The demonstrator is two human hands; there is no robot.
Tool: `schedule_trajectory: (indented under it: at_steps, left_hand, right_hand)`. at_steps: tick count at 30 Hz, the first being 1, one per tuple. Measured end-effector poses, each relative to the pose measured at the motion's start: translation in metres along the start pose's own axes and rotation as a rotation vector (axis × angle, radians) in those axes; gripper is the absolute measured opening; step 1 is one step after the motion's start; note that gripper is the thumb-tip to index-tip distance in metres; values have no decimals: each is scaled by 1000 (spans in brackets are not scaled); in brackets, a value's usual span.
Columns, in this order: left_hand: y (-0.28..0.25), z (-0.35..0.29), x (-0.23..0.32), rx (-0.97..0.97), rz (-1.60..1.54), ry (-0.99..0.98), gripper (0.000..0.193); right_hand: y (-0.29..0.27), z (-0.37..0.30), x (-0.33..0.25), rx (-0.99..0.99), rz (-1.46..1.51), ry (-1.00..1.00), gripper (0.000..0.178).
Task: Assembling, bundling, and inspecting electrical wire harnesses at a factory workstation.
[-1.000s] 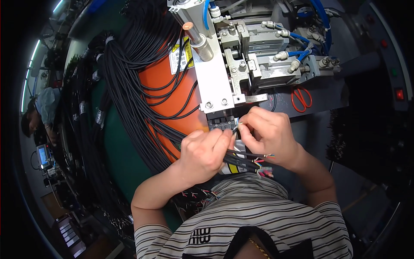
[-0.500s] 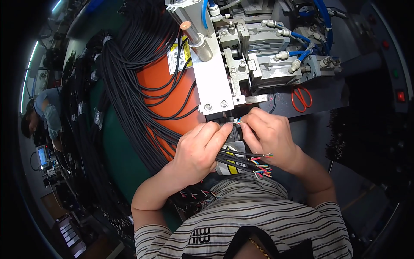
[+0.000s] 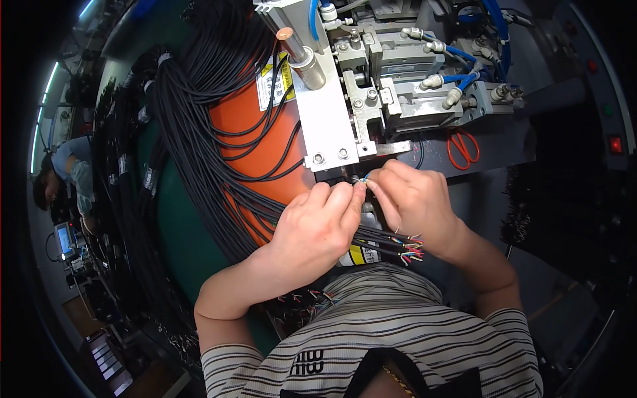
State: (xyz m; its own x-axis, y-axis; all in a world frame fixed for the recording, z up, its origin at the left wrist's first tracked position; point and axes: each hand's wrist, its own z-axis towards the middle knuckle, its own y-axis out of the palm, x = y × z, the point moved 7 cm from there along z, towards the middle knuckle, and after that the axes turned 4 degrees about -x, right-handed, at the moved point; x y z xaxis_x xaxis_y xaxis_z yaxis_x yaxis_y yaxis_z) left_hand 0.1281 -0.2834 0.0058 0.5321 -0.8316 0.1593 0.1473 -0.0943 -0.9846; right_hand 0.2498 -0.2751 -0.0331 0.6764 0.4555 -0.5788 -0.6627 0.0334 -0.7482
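Note:
My left hand (image 3: 318, 222) is closed, thumb and finger pinching a cable end just in front of the machine. Several black cables (image 3: 381, 237) run out from under that hand toward the right. Thin coloured wires (image 3: 413, 251), among them red and blue, fan out at their stripped tips. Fingertips of my right hand (image 3: 415, 202) are pinched on small coloured wires (image 3: 363, 180) at the cable end, touching or nearly touching the left fingertips. The fingers partly hide the cable end. Above both hands stands the machine's metal plate (image 3: 325, 126), with two bolts at its lower edge.
Long black cables (image 3: 192, 146) lie bundled over an orange surface (image 3: 245, 129) and a green one (image 3: 176, 222) at left. Pneumatic cylinders (image 3: 418, 109) with blue hoses occupy the far side. Red-handled scissors (image 3: 462, 150) rest at right. Another person (image 3: 70, 169) sits far left.
My left hand has shifted slightly right and up, and the cable tips beneath it have moved right. Both sets of fingertips stay pinched together, a little closer to the machine.

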Motion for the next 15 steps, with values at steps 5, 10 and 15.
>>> schedule_trajectory:
  at_steps: [5, 10, 15]
  left_hand:
    - [0, 1, -3, -22, -21, -30, 45]
    - [2, -8, -17, 7, -155, -121, 48]
    - [-5, -34, -41, 211, -301, -246, 53]
  right_hand:
    - [-2, 2, 5, 79, 100, 5, 8]
    - [12, 3, 29, -106, 498, 246, 7]
    - [15, 2, 32, -130, 568, 324, 8]
